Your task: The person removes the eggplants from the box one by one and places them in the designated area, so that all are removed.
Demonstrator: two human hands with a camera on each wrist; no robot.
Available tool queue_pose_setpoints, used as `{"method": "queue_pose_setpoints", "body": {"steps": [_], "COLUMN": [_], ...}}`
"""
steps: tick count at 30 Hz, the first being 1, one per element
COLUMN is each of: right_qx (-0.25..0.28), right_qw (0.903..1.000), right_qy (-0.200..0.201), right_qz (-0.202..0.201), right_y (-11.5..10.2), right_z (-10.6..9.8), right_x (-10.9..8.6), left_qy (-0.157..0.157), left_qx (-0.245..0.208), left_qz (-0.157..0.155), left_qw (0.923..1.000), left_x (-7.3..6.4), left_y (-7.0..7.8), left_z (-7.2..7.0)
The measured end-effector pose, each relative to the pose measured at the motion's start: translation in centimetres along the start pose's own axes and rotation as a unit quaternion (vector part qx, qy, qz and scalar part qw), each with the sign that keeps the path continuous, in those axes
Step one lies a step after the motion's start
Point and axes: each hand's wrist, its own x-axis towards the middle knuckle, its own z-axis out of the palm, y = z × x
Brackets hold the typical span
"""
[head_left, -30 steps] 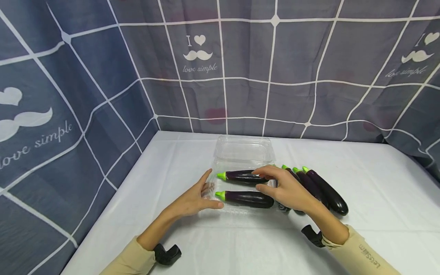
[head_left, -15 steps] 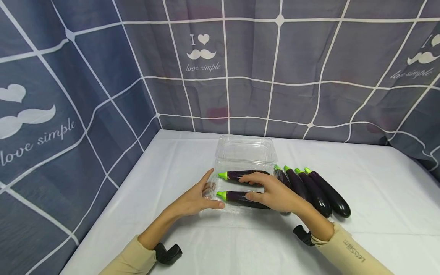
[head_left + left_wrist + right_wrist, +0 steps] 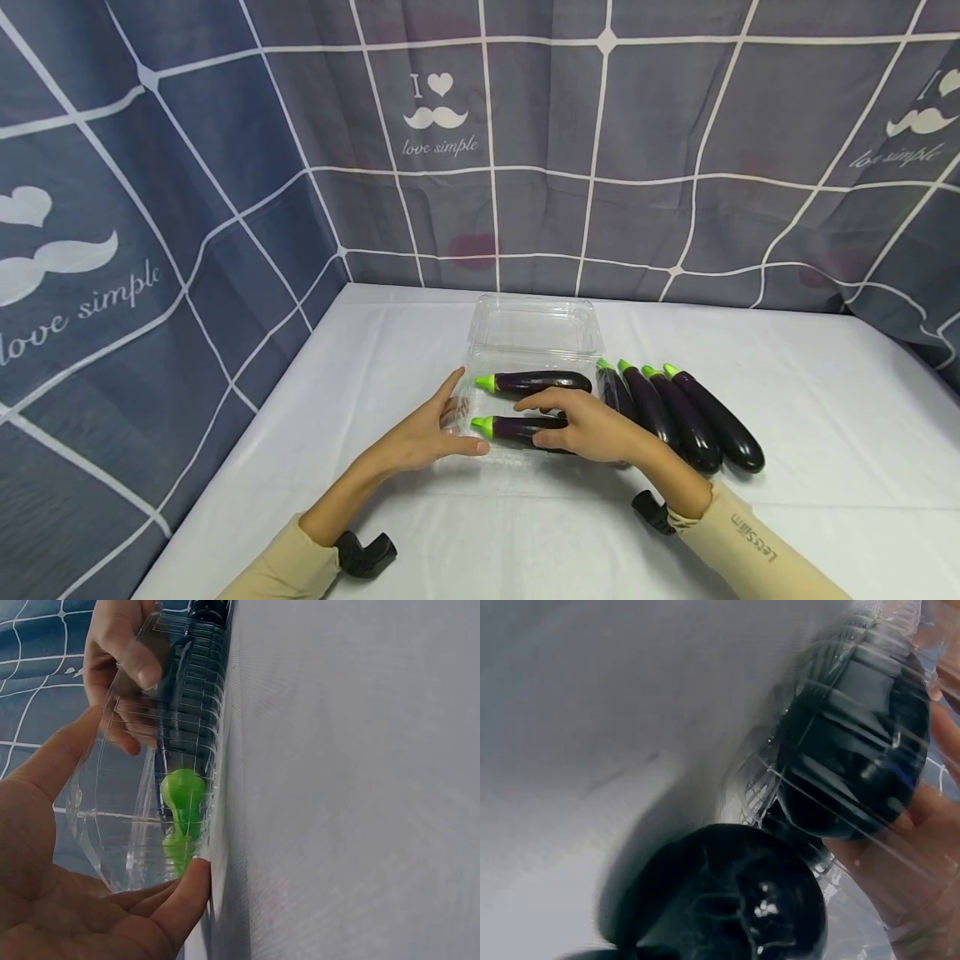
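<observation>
A clear plastic clamshell container (image 3: 517, 360) lies with its lid (image 3: 536, 323) folded back. Two dark purple eggplants lie crosswise in it, green stems to the left: a far eggplant (image 3: 542, 382) and a near eggplant (image 3: 510, 428). My left hand (image 3: 416, 433) holds the container's left end, thumb and fingers spread around it; in the left wrist view the thumb touches the rim. Over the near eggplant is my right hand (image 3: 588, 423), fingers loosely bent and covering its right part. Through the clear wall, the left wrist view shows that hand just above the eggplant; contact is unclear.
Several more eggplants (image 3: 678, 419) lie side by side right of the container, stems pointing away from me; the leftmost is against its right wall. A white cloth (image 3: 847, 433) covers the table. A grey checked curtain (image 3: 540, 208) stands behind and at the left.
My right hand has moved left and nearer to me, from the eggplants' right ends to over the near eggplant. The left hand and both eggplants in the container stay in place.
</observation>
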Motion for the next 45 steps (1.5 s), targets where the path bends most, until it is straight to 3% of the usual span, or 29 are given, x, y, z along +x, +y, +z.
{"method": "queue_pose_setpoints", "body": {"steps": [8,15,45], "right_qx": [-0.032,-0.039,-0.071], "right_qw": [0.999,0.999,0.9974], "right_qy": [-0.031,-0.018,0.005], "right_qz": [0.0,0.011,-0.016], "right_y": [-0.1,-0.12,0.09], "right_z": [0.02,-0.05,0.06], "right_x": [0.25,-0.03,-0.15], "left_qy": [0.005,-0.005,-0.005], "left_qx": [-0.005,-0.013,-0.007], "left_qz": [-0.004,-0.001,0.001], "left_qw": [1.0,0.9999,1.0], "left_x": [-0.17,-0.04,-0.12], "left_y": [0.16,0.25,0.18], "left_z": [-0.22,-0.07,-0.04]}}
